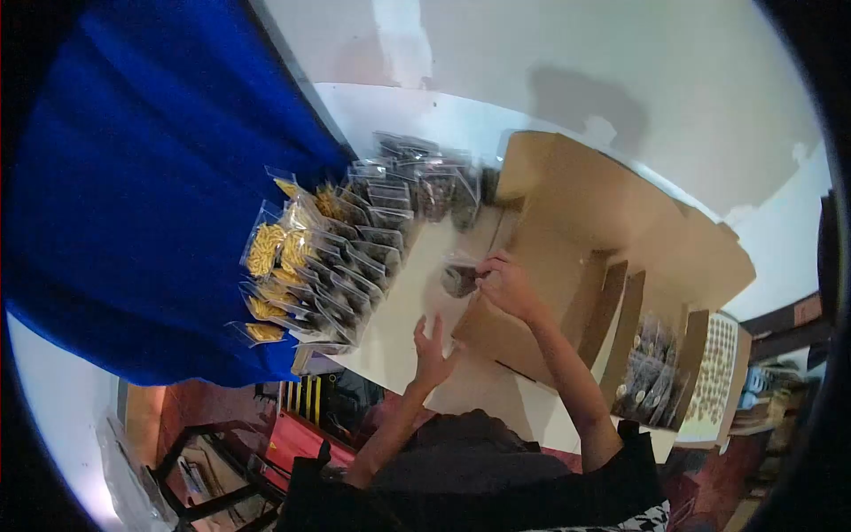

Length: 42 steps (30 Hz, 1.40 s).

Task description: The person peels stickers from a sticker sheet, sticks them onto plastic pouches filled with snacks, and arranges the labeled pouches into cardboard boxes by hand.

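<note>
My right hand (505,284) pinches the edge of a small clear plastic bag (457,278) with dark contents; what exactly is inside is too small to tell. The bag is over the pale table (399,328), beside the left side of an open cardboard box (505,332). Closer to me, my left hand (433,356) is raised over the table with its fingers apart, holding nothing. Left of both hands, rows of clear bags with dark contents (355,266) stand packed together. Bags of yellow pieces (264,250) line their outer edge.
A blue cloth (151,195) hangs at the left. The box's tall flap (612,191) rises toward the wall. At the right are a divided carton with filled bags (651,372) and a sheet of small round pieces (714,372). A black metal frame (213,434) stands at lower left.
</note>
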Tool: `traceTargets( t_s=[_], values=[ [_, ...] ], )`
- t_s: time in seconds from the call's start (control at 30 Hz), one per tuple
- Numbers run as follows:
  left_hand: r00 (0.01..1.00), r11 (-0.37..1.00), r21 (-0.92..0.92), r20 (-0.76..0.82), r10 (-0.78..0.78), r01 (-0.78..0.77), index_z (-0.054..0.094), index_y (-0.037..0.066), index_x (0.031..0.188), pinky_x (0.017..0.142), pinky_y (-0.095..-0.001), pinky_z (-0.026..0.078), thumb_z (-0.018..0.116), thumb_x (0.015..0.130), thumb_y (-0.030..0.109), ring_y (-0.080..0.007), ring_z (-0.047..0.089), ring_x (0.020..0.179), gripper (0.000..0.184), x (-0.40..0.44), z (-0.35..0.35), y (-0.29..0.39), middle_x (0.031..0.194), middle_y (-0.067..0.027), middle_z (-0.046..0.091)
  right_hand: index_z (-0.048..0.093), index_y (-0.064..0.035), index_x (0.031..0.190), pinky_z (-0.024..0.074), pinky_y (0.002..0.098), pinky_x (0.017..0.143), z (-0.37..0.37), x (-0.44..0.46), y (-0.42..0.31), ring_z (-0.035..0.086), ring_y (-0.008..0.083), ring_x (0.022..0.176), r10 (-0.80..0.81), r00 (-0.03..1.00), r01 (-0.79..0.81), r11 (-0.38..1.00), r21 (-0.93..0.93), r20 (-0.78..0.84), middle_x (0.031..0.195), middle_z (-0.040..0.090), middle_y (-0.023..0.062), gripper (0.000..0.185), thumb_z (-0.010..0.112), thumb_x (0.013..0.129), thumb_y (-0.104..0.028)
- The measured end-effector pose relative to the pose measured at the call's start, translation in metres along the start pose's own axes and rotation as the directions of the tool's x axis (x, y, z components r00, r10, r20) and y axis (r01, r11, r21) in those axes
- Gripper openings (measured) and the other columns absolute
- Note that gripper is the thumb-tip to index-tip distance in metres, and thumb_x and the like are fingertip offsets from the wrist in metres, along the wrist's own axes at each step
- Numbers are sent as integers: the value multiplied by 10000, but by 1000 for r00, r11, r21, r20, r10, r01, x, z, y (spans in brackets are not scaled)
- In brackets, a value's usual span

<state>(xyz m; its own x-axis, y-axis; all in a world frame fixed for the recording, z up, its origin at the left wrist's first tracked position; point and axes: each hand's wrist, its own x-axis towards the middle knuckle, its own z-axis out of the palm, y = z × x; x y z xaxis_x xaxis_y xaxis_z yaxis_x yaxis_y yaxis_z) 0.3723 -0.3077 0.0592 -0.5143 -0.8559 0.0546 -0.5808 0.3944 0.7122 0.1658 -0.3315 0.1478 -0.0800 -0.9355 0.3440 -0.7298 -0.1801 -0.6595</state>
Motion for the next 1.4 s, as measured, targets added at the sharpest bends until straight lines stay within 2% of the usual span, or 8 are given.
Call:
traceTargets(
  t_s=[0.13, 0.27, 0.43, 0.5, 0.6, 0.73, 0.93, 1.4],
  values=[
    [976, 977, -161, -191, 107, -139, 219, 67, 1268, 936, -400, 208, 620, 688, 265, -337, 202, 1145, 732, 3, -38, 69, 1217, -226, 196, 575, 9, 792, 419, 279, 695, -64, -73, -46, 525, 188, 759, 214, 973, -168, 910, 379, -83, 795, 535, 101, 145, 608, 652, -9],
    [954, 908, -298, -36, 299, -296, 359, 46, 1191, 909, -357, 268, 643, 672, 232, -283, 325, 1098, 621, -6, -56, 141, 1162, -184, 343, 572, 8, 782, 431, 222, 687, -114, -143, -78, 535, 126, 764, 347, 935, -226, 736, 639, -69, 813, 557, 84, 97, 596, 688, 18],
    [802, 688, -716, 477, 360, 117, 532, 15, 985, 804, -284, 378, 604, 719, 140, -148, 500, 899, 302, -57, -26, 211, 947, -87, 547, 492, 3, 907, 427, 235, 707, -149, -224, -97, 510, 124, 833, 454, 863, -96, 577, 811, -221, 886, 531, 78, 247, 588, 686, 56],
    [787, 452, -792, 558, 263, 411, 527, 3, 966, 725, -240, 414, 564, 760, 102, -107, 519, 795, 231, -86, -3, 235, 879, -38, 562, 445, -14, 976, 425, 239, 722, -165, -248, -109, 500, 133, 865, 509, 799, -42, 580, 813, -322, 927, 514, 82, 326, 581, 689, 59],
    [846, 451, -803, 506, 169, 390, 525, -9, 944, 712, -240, 420, 555, 771, 116, -108, 518, 786, 216, -125, 23, 265, 862, -50, 562, 322, -49, 1118, 420, 265, 763, -183, -295, -123, 471, 158, 937, 598, 688, 13, 558, 830, -413, 1006, 476, 83, 525, 597, 680, 38],
    [879, 521, -774, 469, 91, 359, 524, -17, 922, 674, -239, 423, 556, 776, 143, -97, 508, 749, 220, -163, 46, 299, 833, -47, 557, 330, -29, 1114, 404, 297, 796, -196, -361, -139, 474, 170, 942, 693, 714, -258, 385, 886, -93, 1000, 475, 84, 605, 687, 627, -73],
    [886, 540, -764, 459, 67, 354, 516, -16, 901, 676, -234, 405, 553, 775, 154, -97, 494, 750, 215, -200, 70, 327, 831, -39, 549, 329, 24, 1106, 376, 292, 827, -192, -415, -163, 468, 174, 954, 687, 708, -422, 597, 682, -164, 1023, 478, 144, 743, 755, 545, -213],
    [759, 463, -776, 587, 281, 428, 402, -22, 1066, 829, -278, 350, 541, 784, 165, -144, 449, 938, 366, -187, 109, 350, 988, -75, 491, 459, 16, 822, 422, 253, 659, -207, -429, -145, 502, 102, 745, 782, 518, -385, 575, 722, -347, 773, 542, 77, 476, 765, 533, -207]
  ],
)
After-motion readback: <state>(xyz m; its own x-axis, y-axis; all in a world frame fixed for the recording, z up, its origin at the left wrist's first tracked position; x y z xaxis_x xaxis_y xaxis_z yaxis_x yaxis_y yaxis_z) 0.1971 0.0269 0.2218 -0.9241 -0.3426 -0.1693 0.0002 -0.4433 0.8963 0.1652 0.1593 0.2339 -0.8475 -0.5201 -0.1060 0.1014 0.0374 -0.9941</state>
